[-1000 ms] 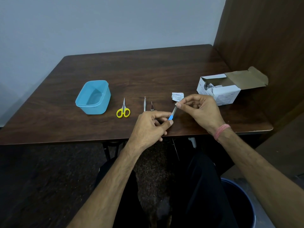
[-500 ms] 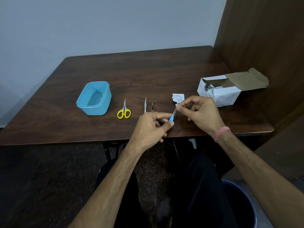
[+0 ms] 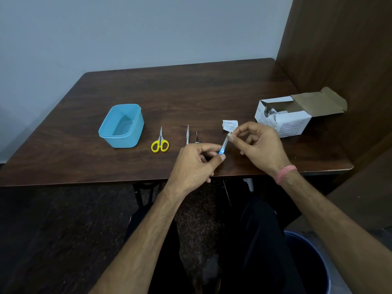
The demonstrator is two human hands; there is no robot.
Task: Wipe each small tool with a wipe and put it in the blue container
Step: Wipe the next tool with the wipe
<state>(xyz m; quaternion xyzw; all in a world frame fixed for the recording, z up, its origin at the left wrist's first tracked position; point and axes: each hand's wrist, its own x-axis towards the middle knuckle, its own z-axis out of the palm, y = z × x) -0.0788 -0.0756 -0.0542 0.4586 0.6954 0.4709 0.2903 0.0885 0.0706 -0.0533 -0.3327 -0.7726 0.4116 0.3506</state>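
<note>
Currently left hand [image 3: 196, 164] pinches blue-handled tool [image 3: 222, 146] by its handle near the table's [image 3: 63, 145] front edge, exposing the shaft; right hand [image 3: 259, 145] pinches a wipe [image 3: 230, 135] around it.

The right hand [image 3: 259, 145] is sliding its pinch slightly down and back along the upper end of the blue-handled tool [image 3: 223, 146], while the left hand [image 3: 196, 164] is keeping the handle.
</note>
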